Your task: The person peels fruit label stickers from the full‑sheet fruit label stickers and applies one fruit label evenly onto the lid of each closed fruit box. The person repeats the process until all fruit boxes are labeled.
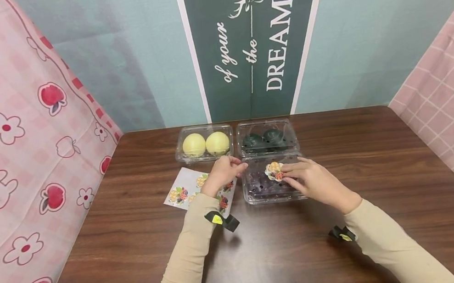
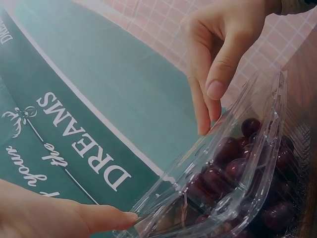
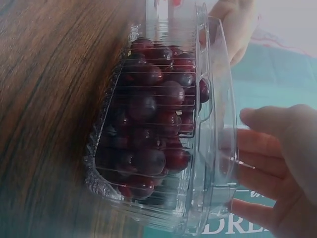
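A clear plastic clamshell box (image 1: 255, 195) with dark red grapes (image 3: 148, 106) inside stands closed on the table. On its lid shows a fruit-printed sticker (image 1: 273, 172). The fingertips of my right hand (image 1: 318, 181) press at the sticker's right side, fingers fairly straight; in the right wrist view the thumb stands apart from the lid. My left hand (image 1: 223, 173) is at the lid's left edge, with one straight digit (image 2: 106, 218) touching the rim in the left wrist view. Beneath the left forearm lies a white sheet of fruit stickers (image 1: 187, 177), partly hidden.
Behind the sheet stands a clear box with two pale yellow round fruits (image 1: 194, 145). To its right, directly behind the grapes, another clear box holds dark green round fruits (image 1: 273, 137). A hanging cloth (image 1: 159, 51) closes off the table's back edge.
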Available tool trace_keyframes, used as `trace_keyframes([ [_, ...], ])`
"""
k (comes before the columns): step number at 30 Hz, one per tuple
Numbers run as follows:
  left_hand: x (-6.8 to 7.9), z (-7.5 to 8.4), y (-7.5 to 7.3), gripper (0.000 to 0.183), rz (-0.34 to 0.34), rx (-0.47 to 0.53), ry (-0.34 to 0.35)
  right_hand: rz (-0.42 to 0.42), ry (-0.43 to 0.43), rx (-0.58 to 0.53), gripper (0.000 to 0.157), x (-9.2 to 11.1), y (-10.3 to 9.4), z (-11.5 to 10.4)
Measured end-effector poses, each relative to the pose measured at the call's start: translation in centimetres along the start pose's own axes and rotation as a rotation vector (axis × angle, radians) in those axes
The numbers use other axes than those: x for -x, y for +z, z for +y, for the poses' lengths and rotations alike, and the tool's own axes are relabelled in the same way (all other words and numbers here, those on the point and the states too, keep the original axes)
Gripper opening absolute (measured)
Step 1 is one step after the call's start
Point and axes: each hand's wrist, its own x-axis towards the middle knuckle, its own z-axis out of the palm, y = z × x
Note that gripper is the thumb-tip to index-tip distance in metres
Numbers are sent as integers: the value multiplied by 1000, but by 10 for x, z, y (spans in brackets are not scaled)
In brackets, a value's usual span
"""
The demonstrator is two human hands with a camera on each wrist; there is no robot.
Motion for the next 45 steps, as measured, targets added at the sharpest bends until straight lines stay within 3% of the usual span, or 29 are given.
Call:
trace_keyframes([
  [5, 1, 0, -1, 38, 4, 8, 2, 67, 7, -1, 17, 1, 2, -3],
  [18, 2, -1, 1, 40, -5, 17, -1, 78, -84, -14, 29, 1, 17, -18],
  [34, 2, -2, 2, 38, 4, 50, 9, 120, -169, -26, 25, 3, 14, -8],
  [45, 1, -2, 1, 37, 0, 37, -4, 157, -147, -37, 19, 10, 7, -1],
])
